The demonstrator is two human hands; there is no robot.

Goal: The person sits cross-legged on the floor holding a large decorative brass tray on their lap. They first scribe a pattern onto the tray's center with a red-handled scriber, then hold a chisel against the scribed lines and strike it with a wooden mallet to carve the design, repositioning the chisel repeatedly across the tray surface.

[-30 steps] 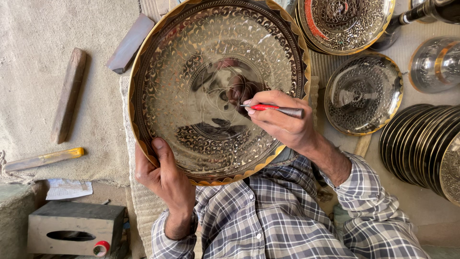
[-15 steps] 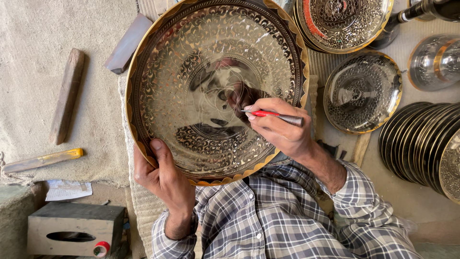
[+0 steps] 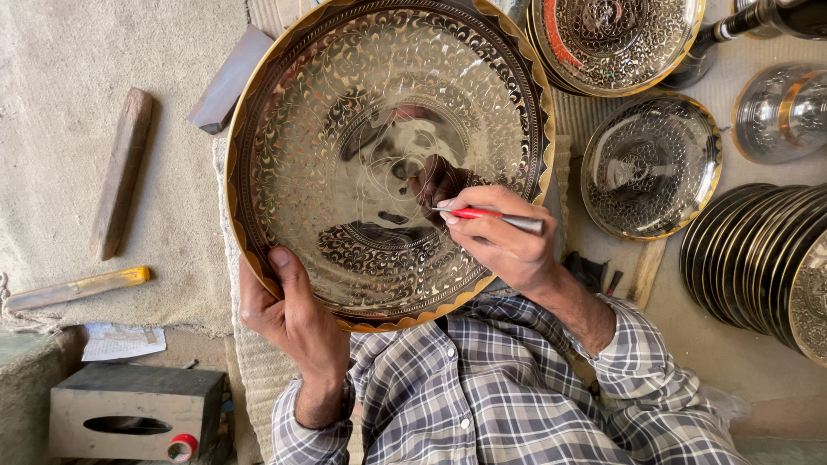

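**op_remote:** Watching the head cam here. The tray is big, round, engraved metal with a gold scalloped rim, tilted up off the lap over the plaid shirt. Left hand is clamped on the lower-left rim, thumb on the face, fingers curled behind. Right hand is pinched narrow around a tool with a red grip and grey shaft, tip touching the tray just right of its middle.

**brasshead:** How do you figure it handles?

**op_remote:** My guess: stiff, and fairly heavy for its width, since it wants a full-hand grip at the edge. The polished face looks slick, so I'd take it by the rim, where the raised lip gives the thumb something to hook. I wouldn't call it fragile like glass, but the engraved surface would likely scratch or dent if it slid off.

**brasshead:** And the tool?

**op_remote:** Light and rigid, held like a pen near the front, by the look of it. A slip would probably mark the face.

**brasshead:** Anything crowding it?

**op_remote:** Another plate sits just right of the tray, a stack further right. Wooden block and a yellow-tipped stick lie well apart on the left.
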